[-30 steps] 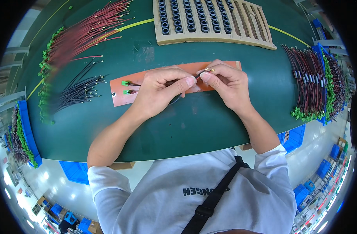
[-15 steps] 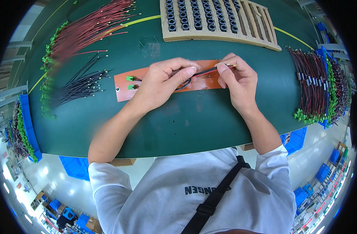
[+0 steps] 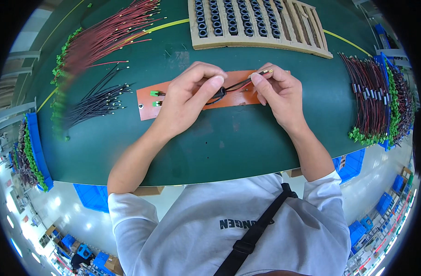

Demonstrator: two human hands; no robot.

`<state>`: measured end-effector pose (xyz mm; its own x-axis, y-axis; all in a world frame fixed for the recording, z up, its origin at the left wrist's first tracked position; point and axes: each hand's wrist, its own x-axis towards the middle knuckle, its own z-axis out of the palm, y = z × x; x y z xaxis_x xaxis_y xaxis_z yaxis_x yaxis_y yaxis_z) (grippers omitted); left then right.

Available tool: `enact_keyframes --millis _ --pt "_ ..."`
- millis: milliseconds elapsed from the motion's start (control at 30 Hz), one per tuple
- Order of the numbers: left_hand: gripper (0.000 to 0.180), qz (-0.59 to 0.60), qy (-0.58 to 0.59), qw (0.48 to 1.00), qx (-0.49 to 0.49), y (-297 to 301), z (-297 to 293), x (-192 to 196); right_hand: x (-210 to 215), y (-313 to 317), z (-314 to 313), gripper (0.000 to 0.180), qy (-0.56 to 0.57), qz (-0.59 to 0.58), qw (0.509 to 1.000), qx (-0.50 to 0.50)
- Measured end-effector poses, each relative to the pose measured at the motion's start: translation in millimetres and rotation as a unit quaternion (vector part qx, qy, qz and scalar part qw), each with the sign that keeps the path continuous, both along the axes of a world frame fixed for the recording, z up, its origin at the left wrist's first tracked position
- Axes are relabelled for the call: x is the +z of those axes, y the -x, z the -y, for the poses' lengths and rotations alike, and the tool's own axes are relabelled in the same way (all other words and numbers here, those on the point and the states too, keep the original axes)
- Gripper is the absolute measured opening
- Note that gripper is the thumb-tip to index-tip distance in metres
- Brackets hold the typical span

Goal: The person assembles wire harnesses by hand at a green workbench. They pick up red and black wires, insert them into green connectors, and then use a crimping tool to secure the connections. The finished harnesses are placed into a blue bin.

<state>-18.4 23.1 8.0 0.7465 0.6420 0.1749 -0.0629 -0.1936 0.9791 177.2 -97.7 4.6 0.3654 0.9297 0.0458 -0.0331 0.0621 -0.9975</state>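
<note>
A black ring core point(image 3: 222, 92) with black wire looped through it is at the fingertips of my left hand point(image 3: 185, 99), which is closed around it; the fingers partly hide the grip. My right hand point(image 3: 281, 92) pinches the red and black wires point(image 3: 241, 84) near their ends, and the bare metal tips point(image 3: 268, 71) stick out past the thumb and forefinger. Beneath both hands lies an orange board point(image 3: 148, 112). Two green connectors point(image 3: 156, 94) rest at its left end, their wires running under my left hand.
At the back, a cardboard tray point(image 3: 261, 43) holds rows of black ring cores. Red wires point(image 3: 114, 32) and black wires point(image 3: 97, 101) with green connectors lie at left. Finished-looking red and black bundles point(image 3: 369, 94) lie at right, beside a blue bin point(image 3: 384, 64).
The ring core, mostly hidden by my left hand before, now shows clear of the fingertips. My right hand's fingers have shifted slightly left, and the wire tips point a little higher.
</note>
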Motion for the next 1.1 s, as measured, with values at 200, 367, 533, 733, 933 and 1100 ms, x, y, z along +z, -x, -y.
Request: enact_keyframes --millis 200,367,533,733,933,1100 --pt "0.024 -0.059 -0.200 0.978 -0.027 30 -1 15 1 -7 0 0.018 0.033 -0.017 0.999 0.002" --pt "0.019 -0.070 -0.305 0.950 -0.012 23 2 10 -1 -7 0 0.020 0.023 0.017 1.000 0.011" --pt "0.014 -0.108 -0.285 0.952 0.018 21 7 12 -2 -10 0 0.020 0.020 0.040 0.999 0.028" --pt "0.010 -0.157 -0.148 0.975 -0.045 25 -1 15 -4 -8 1 0.023 0.023 0.022 0.999 0.027" --pt "0.012 -0.201 -0.056 0.976 -0.068 19 -4 24 -7 -10 0 0.024 0.017 0.019 0.999 0.041" --pt "0.016 -0.207 0.026 0.977 -0.053 18 -2 20 -14 -7 -1 0.024 0.018 0.004 0.999 0.028"
